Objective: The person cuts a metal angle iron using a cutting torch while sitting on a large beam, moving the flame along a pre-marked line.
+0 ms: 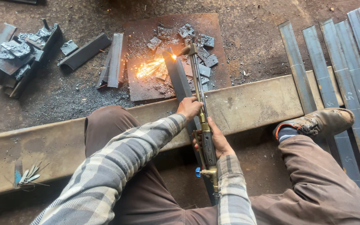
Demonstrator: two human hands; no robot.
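Note:
A brass cutting torch (199,96) runs from my lap out to a lit tip, where orange sparks (151,66) spray left off the end of a dark steel flat bar (176,77). My right hand (217,141) grips the torch handle near its valves. My left hand (189,108) holds the torch tubes further forward, resting on the bar where it crosses a long steel beam (251,104). The bar's far end lies over a rusty plate (146,89) strewn with cut steel blocks.
Several marked flat bars (355,83) lean on the beam at the right, beside my booted right foot (319,123). Angle offcuts (112,60) and a heap of scrap (17,54) lie at the left. A bunch of small metal tools (28,177) sits on the beam.

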